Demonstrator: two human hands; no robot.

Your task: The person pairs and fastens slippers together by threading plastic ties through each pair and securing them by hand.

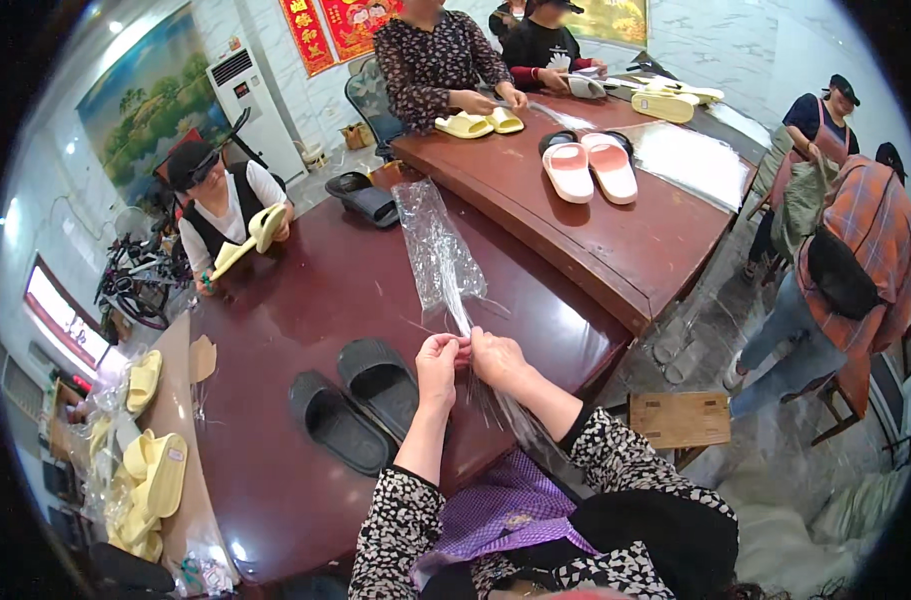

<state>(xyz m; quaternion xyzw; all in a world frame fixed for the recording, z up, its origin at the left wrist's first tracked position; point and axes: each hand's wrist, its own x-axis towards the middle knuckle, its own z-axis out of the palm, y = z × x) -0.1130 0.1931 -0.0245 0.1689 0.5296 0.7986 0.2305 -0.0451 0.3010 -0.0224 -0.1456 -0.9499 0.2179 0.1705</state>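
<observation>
So the person has both hands up at the near end of a clear plastic bag that lies stretched out along the dark red desk, running away from them toward the middle. The left hand and the right hand are pressed close together, almost knuckle to knuckle, fingertips pinching the crinkled mouth of the bag, and more thin clear film hangs down off the desk edge below the right wrist. Looks like the step in hand is working the bag's opening apart, since both hands grip the same bunched end and nothing is inside it yet as far as the picture shows. Just left of the hands sits a pair of black slippers, soles up or tops up is hard to say, lying side by side and near the left forearm but not touched. The next move probably calls for getting the two layers of film separated cleanly, which is fiddly with stuff this thin and clingy. Other people around the desk handle yellow slippers, and a pink pair rests on the far section.
</observation>
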